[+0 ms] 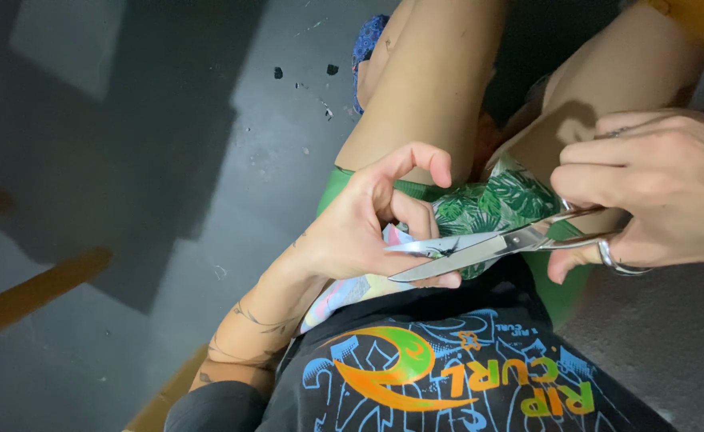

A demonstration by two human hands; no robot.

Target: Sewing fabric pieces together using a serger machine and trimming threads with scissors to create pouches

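Left of my knees lies open grey floor (128,160); my right hand (656,192) grips half-open scissors (480,248) (steel), my left hand (368,232) pinching patterned fabric (488,204) at the blades.

The scene is dim overall, with light falling from above and to the right — a brighter patch lies across the grey floor (288,104) while hard-edged dark shadows cover its left side. The scissors (488,244) catch a sharp glint. The right hand (648,192) is well lit, slightly soft. Corners darken — the near edge blurs.
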